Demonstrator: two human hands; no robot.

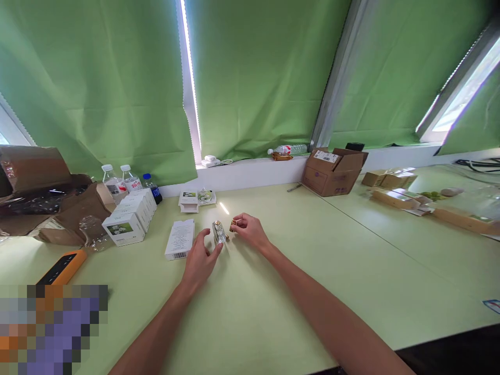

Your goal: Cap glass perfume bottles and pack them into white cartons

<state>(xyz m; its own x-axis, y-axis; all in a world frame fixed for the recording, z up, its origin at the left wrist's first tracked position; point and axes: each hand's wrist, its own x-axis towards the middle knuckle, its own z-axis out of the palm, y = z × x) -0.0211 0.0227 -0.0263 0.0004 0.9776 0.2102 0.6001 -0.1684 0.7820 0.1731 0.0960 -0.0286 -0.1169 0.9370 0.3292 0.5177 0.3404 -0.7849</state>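
Note:
In the head view, a small clear glass bottle [219, 233] with a gold-coloured neck stands on the green table. My left hand [200, 256] is just left of it, thumb and fingers apart; the thumb tip reaches the bottle's near side, and I cannot tell whether it touches. To the right of the bottle, my right hand [250, 229] pinches a small gold cap [233, 225] between thumb and fingers. Another small gold piece [227, 237] shows beside the bottle's base, partly hidden. A white printed box [180, 239] lies left of my left hand.
Behind are an opened white box [189, 201] and a round glass bottle in a tray [205, 196]. White boxes [127, 225], plastic bottles [110, 182] and a large open carton [42, 198] crowd the left. A brown carton [332, 172] stands back right, near flat packages [398, 200].

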